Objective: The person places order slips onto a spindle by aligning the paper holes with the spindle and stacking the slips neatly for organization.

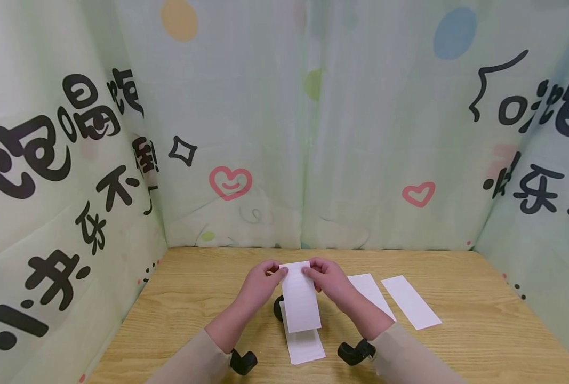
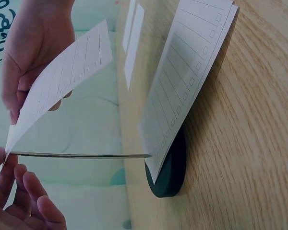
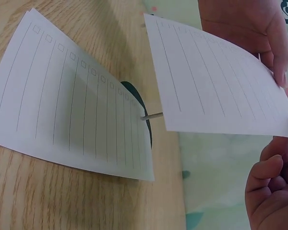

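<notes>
Both hands hold a white lined checklist sheet (image 1: 302, 301) by its upper end. My left hand (image 1: 263, 281) pinches the left corner between thumb and fingers. At the opposite corner, my right hand (image 1: 331, 278) grips with its thumb on top. Under the held end stands a bill spike, its thin metal rod (image 2: 81, 155) rising to the sheet near the left fingers. Lower on the rod, close over the round dark base (image 2: 175, 167), more checklist sheets (image 3: 72, 100) are speared and slant down to the table. The held sheet hides part of them in the head view.
Two loose white slips lie to the right on the wooden table (image 1: 193, 304): a nearer slip (image 1: 371, 290) partly behind the right forearm, and a farther slip (image 1: 411, 302). A printed curtain (image 1: 274, 133) encloses the table at the back and both sides.
</notes>
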A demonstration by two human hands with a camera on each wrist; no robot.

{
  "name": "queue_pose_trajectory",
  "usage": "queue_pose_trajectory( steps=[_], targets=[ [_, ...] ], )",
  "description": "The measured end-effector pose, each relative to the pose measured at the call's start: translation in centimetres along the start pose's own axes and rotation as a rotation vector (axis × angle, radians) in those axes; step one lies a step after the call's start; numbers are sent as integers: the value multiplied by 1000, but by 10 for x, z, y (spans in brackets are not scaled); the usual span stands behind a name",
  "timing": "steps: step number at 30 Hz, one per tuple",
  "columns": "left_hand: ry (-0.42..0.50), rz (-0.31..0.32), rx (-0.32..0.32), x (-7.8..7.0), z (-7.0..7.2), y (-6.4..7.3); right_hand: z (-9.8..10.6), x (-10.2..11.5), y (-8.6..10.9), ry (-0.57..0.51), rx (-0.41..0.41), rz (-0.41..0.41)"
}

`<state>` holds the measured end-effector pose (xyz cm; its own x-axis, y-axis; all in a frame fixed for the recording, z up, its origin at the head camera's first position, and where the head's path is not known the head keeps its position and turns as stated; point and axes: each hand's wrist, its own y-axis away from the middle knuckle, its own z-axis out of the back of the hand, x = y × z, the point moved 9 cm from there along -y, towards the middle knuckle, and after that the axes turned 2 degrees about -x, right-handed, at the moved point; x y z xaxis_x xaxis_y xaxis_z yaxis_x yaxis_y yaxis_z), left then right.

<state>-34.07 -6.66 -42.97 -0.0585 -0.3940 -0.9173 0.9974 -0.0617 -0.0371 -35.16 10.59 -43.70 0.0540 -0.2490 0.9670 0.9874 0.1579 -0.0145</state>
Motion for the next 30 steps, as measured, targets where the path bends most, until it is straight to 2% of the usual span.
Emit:
queue_pose_trajectory(
  steps=[10, 26, 30],
  targets=[
    [0, -13, 5, -2, -3, 1, 0, -2, -1, 6, 5, -12],
    [85, -3, 5, 11, -6, 0, -1, -4, -1, 8, -4, -32],
    [75, -10, -5, 11, -5, 0, -2, -5, -1, 9, -11, -40]
  ],
)
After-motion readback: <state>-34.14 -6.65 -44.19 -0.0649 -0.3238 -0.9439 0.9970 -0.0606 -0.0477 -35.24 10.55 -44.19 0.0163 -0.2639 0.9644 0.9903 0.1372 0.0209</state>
